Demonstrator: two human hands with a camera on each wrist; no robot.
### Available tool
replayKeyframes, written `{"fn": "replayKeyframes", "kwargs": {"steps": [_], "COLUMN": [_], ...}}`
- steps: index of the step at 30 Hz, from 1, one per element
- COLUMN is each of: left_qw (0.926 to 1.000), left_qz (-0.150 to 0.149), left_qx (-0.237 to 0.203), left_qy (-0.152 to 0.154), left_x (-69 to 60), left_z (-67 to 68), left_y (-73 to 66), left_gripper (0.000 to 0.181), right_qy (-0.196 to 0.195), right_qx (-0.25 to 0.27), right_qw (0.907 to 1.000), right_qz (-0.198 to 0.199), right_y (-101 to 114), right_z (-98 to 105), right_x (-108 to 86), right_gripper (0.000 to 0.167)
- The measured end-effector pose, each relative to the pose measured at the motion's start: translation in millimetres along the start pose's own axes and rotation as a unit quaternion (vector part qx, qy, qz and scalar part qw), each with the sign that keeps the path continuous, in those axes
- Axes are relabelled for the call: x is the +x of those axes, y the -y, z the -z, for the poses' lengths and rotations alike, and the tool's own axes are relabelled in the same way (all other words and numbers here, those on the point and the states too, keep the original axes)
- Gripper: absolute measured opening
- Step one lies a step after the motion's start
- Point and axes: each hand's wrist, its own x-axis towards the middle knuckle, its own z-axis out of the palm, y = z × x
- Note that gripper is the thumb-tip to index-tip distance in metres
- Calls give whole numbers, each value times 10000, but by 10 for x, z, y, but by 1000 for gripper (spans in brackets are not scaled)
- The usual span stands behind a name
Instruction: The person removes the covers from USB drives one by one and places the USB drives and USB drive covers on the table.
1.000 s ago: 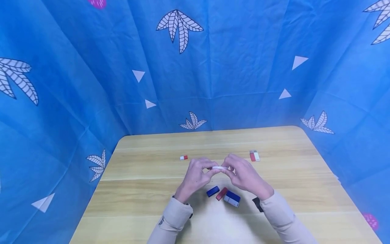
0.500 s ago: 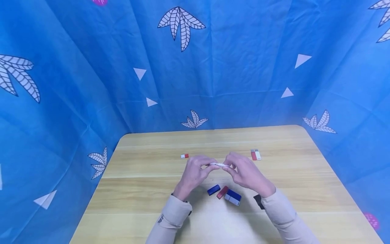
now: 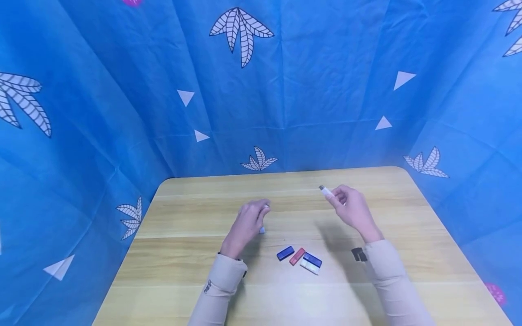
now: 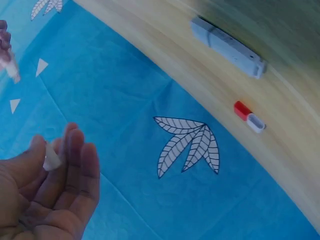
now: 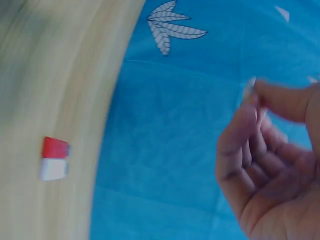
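Observation:
A white USB stick (image 3: 327, 193) with its metal plug bare points up and left from my right hand (image 3: 355, 209), pinched between thumb and fingers above the table. My left hand (image 3: 246, 222) pinches a small white cap (image 4: 51, 159) between thumb and fingers. In the left wrist view a red cap (image 4: 243, 110) and a white cap (image 4: 256, 123) lie side by side. The right wrist view has a red USB stick (image 5: 55, 147) against a white one (image 5: 53, 169). In the head view, my hands hide these laid-out pieces.
Nearer on the wooden table (image 3: 171, 271) lie a dark blue stick (image 3: 285, 253), a red stick (image 3: 297, 256) and a blue one (image 3: 312, 259) beside a white one (image 3: 309, 266). A pale stick (image 4: 228, 47) lies near the caps. Blue patterned cloth (image 3: 326, 90) surrounds the table.
My hands have moved apart, separating the white cap from the USB stick. The right hand went up and right with the stick, the left hand slightly left with the cap.

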Motion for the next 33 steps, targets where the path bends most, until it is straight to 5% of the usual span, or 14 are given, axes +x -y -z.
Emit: {"fn": "replayKeyframes", "kwargs": {"steps": [6,10,18,30,33], "left_qw": [9975,9948,9971,9959,9957], "left_qz": [569,891,753,819,831], "left_qx": [64,-199,-115,355,390], "left_qy": [411,444,1,130,133], "left_x": [36,56,143,229,279], "left_z": [-6,30,97,11,-49], "left_y": [100,170,304,523,585], "left_gripper": [31,25,17,52,46], "right_qy": [-7,31,167,246,307], "right_qx": [354,434,510,352,391], "right_qw": [9952,9931,9922,9853,9822], "right_qz": [-912,-1087,-1129,-1652,-1810], "right_y": [-162,-226,-333,-452,-480], "right_z": [32,14,-31,-41,-75], "right_x": [79,103,136,131,140], "right_gripper": [27,28,27,31,30]}}
